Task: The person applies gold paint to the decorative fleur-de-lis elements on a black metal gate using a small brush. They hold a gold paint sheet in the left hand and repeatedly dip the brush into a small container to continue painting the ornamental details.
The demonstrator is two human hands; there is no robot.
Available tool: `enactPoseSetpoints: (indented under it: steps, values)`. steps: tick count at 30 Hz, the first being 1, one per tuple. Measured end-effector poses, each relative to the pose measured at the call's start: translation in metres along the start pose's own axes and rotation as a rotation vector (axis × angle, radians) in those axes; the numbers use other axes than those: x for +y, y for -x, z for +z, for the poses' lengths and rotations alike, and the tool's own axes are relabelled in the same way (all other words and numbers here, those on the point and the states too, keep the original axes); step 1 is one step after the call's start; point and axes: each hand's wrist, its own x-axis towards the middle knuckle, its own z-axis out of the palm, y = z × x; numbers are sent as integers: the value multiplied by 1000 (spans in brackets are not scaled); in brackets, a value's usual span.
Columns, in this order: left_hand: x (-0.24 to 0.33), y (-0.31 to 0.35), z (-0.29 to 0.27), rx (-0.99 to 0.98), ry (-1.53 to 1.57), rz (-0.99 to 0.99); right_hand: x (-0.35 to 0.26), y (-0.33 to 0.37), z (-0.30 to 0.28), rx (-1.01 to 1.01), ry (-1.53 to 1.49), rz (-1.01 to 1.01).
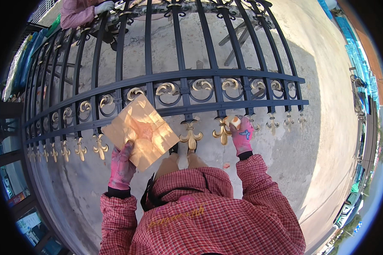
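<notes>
My left hand [122, 168], in a pink stained glove, is closed on the near-left edge of a square tan board [155, 146] smeared with gold paint in the middle. The board covers part of the fence's lower rails. In a pink glove too, my right hand [243, 135] grips a small white-and-tan sponge-like pad [234, 122]. That pad is right beside a gold fleur-de-lis finial [222, 131]; whether they touch I cannot tell. Another gold finial [191, 135] stands between the board and my right hand. The dark metal fence panel [166, 111] lies flat, its finials pointing toward me.
Gold scrolls [201, 85] sit in rings between the two rails. A trestle leg [238, 40] shows under the bars. At the far left, another person's gloved hand [104, 7] is on the panel. Blue sheeting [356, 55] lines the right side above the concrete floor [327, 102].
</notes>
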Motion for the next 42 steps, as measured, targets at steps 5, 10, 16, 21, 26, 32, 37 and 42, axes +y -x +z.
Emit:
enactPoseSetpoints:
  steps: [5, 10, 16, 21, 26, 32, 37, 42]
  values:
    - [2, -5, -1, 16, -1, -25, 14, -2, 10, -13, 112, 23]
    - [6, -5, 2, 3, -2, -1, 11, 3, 13, -10, 161, 26]
    - [9, -9, -1, -19, -6, -27, -17, 10, 34, -97, 365, 89]
    - [13, -13, -8, 4, -14, -72, -33, 10, 24, -128, 385, 72]
    - [12, -17, -9, -26, -19, -75, -28, 23, 16, -130, 388, 25]
    - [-2, -26, 3, -138, -12, -136, -29, 30, -26, 104, 201, 76]
    - [-36, -21, 45, -268, -62, -141, -89, 27, -83, 101, -244, 202]
    - [-75, -21, 84, -312, -153, -251, -121, 13, -97, -34, -54, -319]
